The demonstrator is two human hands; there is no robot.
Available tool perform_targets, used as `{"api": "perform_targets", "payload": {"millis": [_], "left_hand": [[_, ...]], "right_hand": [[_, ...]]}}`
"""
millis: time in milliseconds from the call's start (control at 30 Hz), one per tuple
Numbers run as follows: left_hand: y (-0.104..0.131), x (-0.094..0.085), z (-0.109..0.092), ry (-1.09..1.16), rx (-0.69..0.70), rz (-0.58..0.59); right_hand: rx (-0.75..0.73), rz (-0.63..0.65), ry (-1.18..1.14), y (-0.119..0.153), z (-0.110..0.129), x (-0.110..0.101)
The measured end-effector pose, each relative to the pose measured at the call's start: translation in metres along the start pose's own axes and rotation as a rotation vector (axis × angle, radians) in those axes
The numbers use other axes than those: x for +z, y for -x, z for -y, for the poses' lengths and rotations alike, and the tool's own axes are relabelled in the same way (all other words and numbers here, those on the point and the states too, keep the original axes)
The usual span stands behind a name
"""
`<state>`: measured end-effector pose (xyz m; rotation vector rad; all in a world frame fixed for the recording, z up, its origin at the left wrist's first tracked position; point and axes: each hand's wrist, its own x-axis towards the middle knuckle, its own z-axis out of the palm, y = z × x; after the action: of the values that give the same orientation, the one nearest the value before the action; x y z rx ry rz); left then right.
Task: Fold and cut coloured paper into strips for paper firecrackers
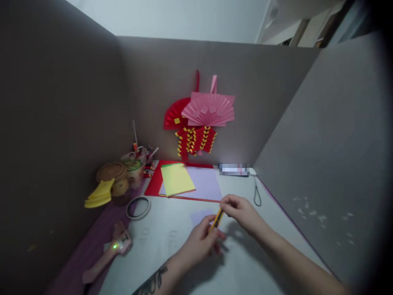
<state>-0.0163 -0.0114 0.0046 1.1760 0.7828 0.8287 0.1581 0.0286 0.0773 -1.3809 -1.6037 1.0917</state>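
Between my hands is a slim yellow-and-black utility knife [217, 218], tilted, its outline slightly blurred. My left hand [201, 235] grips its lower end between thumb and fingers. At its upper end, the fingertips of my right hand [241, 211] pinch it. Any blade is too small or hidden to make out. Below it, partly covered by my left hand, a small lilac paper piece [198, 216] lies on the pale cutting mat [159, 241]. Beyond my hands, a yellow sheet [176, 180] rests over larger lilac paper [205, 182] and red paper [153, 184].
To the left are a tape roll [138, 208], a pink glue gun [123, 241] with a green light, a folded yellow paper [101, 194] and a round wooden container [115, 174]. A blurred-out device [234, 169] lies at the back right. Paper fans [211, 108] hang on the grey panel.
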Motion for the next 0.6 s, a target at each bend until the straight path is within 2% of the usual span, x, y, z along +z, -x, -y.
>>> {"api": "perform_targets", "payload": {"millis": [67, 133, 167, 267, 333, 400, 500, 600], "left_hand": [[0.005, 0.011, 0.001, -0.116, -0.015, -0.044], [0.007, 0.018, 0.003, -0.085, -0.024, -0.121], [0.007, 0.021, 0.004, -0.031, -0.060, -0.103], [0.005, 0.026, 0.009, 0.114, -0.156, 0.054], [0.005, 0.028, 0.012, 0.171, -0.164, 0.100], [0.004, 0.031, 0.016, 0.182, -0.148, 0.060], [0.002, 0.036, 0.020, 0.095, -0.138, -0.020], [0.004, 0.041, 0.019, -0.053, -0.133, -0.045]], "right_hand": [[0.032, -0.079, -0.189, 0.016, -0.021, 0.011], [0.041, -0.039, -0.369, 0.030, -0.037, 0.026], [0.045, 0.021, -0.430, 0.036, -0.044, 0.033], [0.120, 0.159, -0.522, 0.050, -0.058, 0.050], [0.170, 0.160, -0.582, 0.053, -0.061, 0.054], [0.167, 0.130, -0.648, 0.052, -0.062, 0.054], [0.137, 0.120, -0.722, 0.051, -0.060, 0.053], [0.140, 0.097, -0.715, 0.055, -0.060, 0.058]]}}
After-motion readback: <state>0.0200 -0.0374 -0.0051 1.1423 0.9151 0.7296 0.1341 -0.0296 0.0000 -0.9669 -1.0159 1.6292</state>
